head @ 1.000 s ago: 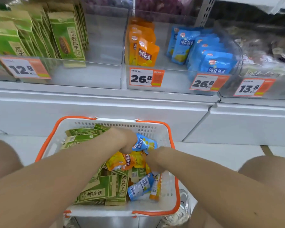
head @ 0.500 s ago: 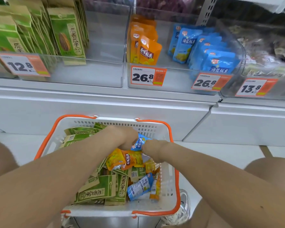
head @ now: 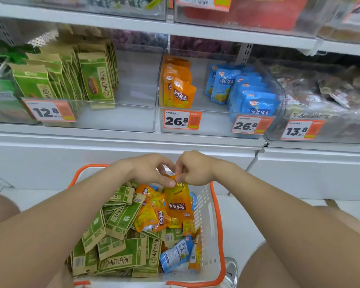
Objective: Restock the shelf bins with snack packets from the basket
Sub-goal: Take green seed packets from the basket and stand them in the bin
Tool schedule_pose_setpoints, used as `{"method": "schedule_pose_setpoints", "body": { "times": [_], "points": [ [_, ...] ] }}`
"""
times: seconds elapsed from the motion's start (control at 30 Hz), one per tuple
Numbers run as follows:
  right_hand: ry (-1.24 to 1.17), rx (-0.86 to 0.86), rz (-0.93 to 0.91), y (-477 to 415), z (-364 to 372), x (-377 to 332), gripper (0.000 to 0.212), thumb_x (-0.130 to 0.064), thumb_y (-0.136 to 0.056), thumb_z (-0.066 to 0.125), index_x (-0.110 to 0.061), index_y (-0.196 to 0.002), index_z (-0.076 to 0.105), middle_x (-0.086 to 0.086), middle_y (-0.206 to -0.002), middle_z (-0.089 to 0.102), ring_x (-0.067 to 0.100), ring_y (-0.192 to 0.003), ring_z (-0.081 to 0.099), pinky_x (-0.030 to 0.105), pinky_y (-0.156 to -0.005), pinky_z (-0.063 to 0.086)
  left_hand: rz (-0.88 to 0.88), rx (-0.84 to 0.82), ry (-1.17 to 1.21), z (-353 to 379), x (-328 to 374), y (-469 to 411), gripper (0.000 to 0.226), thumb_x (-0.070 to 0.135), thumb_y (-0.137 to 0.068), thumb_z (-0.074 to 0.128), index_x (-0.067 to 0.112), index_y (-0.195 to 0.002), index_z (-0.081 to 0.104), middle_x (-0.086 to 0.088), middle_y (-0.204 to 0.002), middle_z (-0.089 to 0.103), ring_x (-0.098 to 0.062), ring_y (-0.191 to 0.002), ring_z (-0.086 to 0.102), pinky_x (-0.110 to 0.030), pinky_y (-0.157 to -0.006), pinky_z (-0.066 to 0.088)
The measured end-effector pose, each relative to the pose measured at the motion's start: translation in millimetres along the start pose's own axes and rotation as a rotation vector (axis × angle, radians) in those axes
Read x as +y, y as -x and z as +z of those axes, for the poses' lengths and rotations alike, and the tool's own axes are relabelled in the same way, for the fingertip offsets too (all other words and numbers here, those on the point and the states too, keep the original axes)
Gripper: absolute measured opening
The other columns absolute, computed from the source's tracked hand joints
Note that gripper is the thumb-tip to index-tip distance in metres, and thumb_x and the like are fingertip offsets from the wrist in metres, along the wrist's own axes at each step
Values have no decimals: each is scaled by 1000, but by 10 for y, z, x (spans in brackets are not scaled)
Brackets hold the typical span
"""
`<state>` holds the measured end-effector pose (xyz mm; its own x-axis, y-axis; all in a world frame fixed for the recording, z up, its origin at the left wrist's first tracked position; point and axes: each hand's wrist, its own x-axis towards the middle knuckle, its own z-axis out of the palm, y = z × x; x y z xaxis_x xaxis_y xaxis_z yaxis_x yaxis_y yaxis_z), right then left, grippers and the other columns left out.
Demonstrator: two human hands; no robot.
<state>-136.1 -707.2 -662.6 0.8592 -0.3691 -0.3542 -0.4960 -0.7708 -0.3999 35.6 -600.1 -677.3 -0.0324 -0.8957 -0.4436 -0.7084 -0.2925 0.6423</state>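
Glossy orange snack packet [head: 178, 201]: top edge pinched by left hand [head: 149, 170] and right hand [head: 193, 169], hanging below over white orange-rimmed plastic basket [head: 214, 225].

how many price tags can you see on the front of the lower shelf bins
4: 12.8 tag at left, two 26.8 tags mid-shelf, 13.8 tag at right.

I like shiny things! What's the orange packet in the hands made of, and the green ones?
Orange packet: probably glossy plastic film, since it gleams and crinkles. Green packets: look like matte brown paper printed green, dull with tan edges, though a hidden lining is possible.
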Motion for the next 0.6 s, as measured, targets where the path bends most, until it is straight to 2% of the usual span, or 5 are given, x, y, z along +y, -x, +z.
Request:
{"method": "schedule_pose_setpoints", "body": {
  "times": [0.13,0.23,0.37,0.5,0.6],
  "points": [
    [-55,78,-28,117,-168,-112,2,-25,-93,76,-25,-91,74,-7,-87,73,10,-82,66,25,-71,51,17,54,27,-69,50,115,40,47,-90,78,34,-126,68,10,-106,68,-11,-92,65,-26,-78,46],
    [-150,188,0,209,-300,-178,20,-22,-90,79,-24,-101,63,-7,-88,69,10,-81,66,30,-72,55,82,121,161,-105,143,177,26,38,-94,76,25,-116,75,11,-101,76,-9,-92,67,-29,-83,52],
    [-324,321,69,334,-543,-239,38,-32,-91,78,-25,-117,51,1,-97,71,17,-84,70,36,-73,60,118,289,413,-186,287,253,27,35,-98,72,27,-124,73,9,-110,79,-10,-102,71,-29,-81,56],
    [-564,441,200,367,-744,-259,32,-49,-80,84,-27,-98,71,-1,-97,76,16,-89,74,43,-83,63,162,578,737,-271,423,254,11,22,-99,72,20,-109,75,-5,-97,81,-16,-88,71,-27,-72,55],
    [-732,550,232,390,-843,-278,29,-41,-73,92,-18,-83,79,1,-85,79,20,-83,77,47,-83,64,168,670,969,-276,484,219,13,17,-98,71,8,-108,71,-13,-95,79,-21,-89,74,-27,-75,60]
  ]
}}
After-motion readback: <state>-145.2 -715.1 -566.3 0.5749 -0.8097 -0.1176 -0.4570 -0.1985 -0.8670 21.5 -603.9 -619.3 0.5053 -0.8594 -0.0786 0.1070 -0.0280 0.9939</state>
